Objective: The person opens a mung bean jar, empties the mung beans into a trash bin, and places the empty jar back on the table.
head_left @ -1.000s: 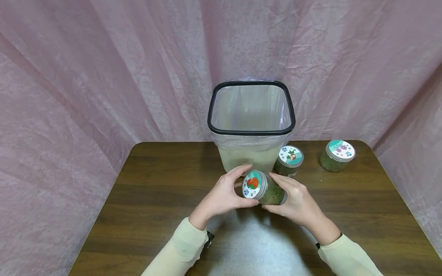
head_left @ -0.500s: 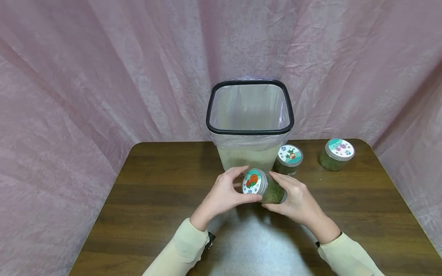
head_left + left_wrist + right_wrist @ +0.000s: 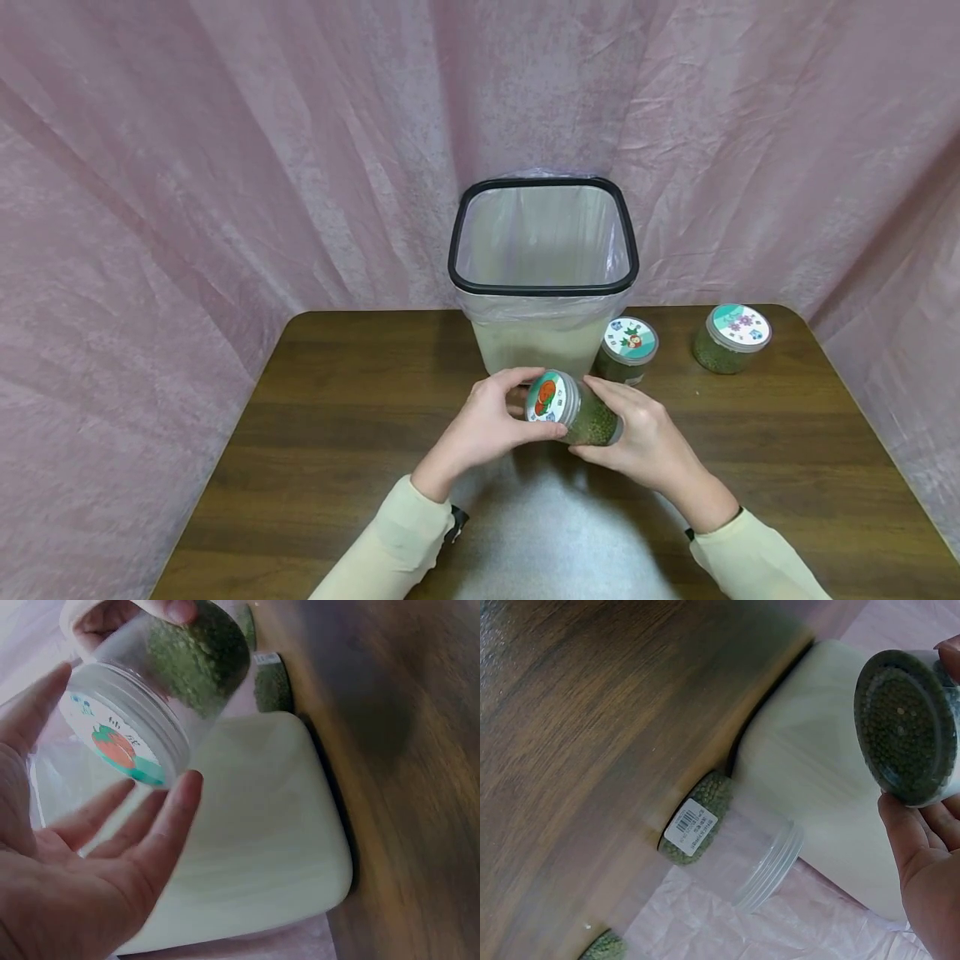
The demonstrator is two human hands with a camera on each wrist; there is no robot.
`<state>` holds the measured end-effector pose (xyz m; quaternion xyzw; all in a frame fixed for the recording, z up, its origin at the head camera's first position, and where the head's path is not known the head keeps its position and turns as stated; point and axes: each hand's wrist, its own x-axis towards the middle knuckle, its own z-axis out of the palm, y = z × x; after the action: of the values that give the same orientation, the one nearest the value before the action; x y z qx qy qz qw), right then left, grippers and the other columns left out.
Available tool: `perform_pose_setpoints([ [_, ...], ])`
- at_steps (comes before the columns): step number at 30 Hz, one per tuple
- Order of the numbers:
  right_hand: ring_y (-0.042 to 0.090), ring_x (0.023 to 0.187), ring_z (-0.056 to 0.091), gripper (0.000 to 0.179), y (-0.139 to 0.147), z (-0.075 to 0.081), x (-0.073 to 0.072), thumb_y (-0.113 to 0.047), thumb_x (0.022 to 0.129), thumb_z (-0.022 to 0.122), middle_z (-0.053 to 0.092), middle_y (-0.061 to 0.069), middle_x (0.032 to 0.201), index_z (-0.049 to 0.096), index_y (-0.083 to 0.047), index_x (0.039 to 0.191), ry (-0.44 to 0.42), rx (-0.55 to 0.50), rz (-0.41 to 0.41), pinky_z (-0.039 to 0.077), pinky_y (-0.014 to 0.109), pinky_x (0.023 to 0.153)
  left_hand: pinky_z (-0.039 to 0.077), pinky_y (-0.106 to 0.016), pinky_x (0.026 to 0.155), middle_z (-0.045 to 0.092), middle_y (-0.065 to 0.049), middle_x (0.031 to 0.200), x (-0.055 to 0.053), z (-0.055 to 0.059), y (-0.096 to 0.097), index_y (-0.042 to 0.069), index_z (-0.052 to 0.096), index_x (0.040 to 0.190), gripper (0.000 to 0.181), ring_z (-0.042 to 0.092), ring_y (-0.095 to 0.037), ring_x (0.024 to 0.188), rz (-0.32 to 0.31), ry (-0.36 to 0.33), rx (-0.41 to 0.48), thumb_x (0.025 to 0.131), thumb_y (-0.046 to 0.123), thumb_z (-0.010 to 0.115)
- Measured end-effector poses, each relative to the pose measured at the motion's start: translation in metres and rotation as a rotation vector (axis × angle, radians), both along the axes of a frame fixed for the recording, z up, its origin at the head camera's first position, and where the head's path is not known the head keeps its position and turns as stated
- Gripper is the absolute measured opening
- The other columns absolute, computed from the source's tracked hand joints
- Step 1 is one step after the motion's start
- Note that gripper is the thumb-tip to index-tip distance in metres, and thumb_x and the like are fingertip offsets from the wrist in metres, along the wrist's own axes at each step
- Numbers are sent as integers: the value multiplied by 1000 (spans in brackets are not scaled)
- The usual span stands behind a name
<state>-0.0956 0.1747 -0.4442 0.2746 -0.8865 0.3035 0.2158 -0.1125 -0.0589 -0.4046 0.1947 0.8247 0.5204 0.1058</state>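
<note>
Over the table in front of the bin, a clear screw-top jar (image 3: 592, 417) of small green beans is held on its side. My right hand (image 3: 637, 429) grips the jar body near its base. With thumb and fingers set around the rim, my left hand (image 3: 487, 421) holds the jar's lid (image 3: 547, 398), which bears an orange fruit picture. In the left wrist view the lid (image 3: 120, 742) sits on the jar, with the fingertips at its edge. The jar's bean-filled base (image 3: 904, 727) faces the camera in the right wrist view.
A pale bin (image 3: 528, 333) with a black rim and clear liner stands behind the jar. Right beside it is a second bean jar (image 3: 626, 350), and a third jar (image 3: 731, 337) stands farther right. Pink cloth (image 3: 360, 150) hangs behind the brown table (image 3: 337, 417).
The picture on the lid has turned against the clock while my left fingers shifted slightly around the rim. My right hand and the jar body have stayed almost in place.
</note>
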Motion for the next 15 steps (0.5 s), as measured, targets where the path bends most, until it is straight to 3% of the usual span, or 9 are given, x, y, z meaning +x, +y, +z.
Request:
perform_pose_setpoints([
  [4,23,109,61,87,0,1,0,-36,51,89,64,7,121,57,-8,127,-7,0,0,51,37,90,55,-24,77,57,6,124,1,1,1,22,50,132,81,66,-14,97,46,-16,-13,62,47,83],
  [7,23,109,61,86,-1,1,0,-36,51,90,64,7,121,58,-6,126,2,-4,-1,50,36,90,52,-27,89,46,7,139,0,2,-1,24,44,138,86,60,-14,111,-4,34,1,63,34,85],
  [10,23,109,61,87,-1,1,0,-36,50,90,64,7,121,58,-6,125,10,-5,-2,50,35,90,47,-30,98,44,9,141,-1,3,-3,24,44,138,84,53,-14,120,-72,89,23,65,18,85],
  [13,23,108,61,87,-1,1,0,-36,49,90,64,7,120,58,-6,125,14,-3,-3,50,33,91,49,-29,95,50,7,135,-1,5,-2,23,49,134,75,56,-13,115,-85,106,23,67,17,83],
  [15,23,109,61,88,-1,1,0,-36,49,90,64,7,121,58,-7,126,14,-1,-1,49,33,91,53,-28,87,55,7,126,0,6,-1,23,52,131,70,62,-12,104,-50,85,12,68,25,83],
])
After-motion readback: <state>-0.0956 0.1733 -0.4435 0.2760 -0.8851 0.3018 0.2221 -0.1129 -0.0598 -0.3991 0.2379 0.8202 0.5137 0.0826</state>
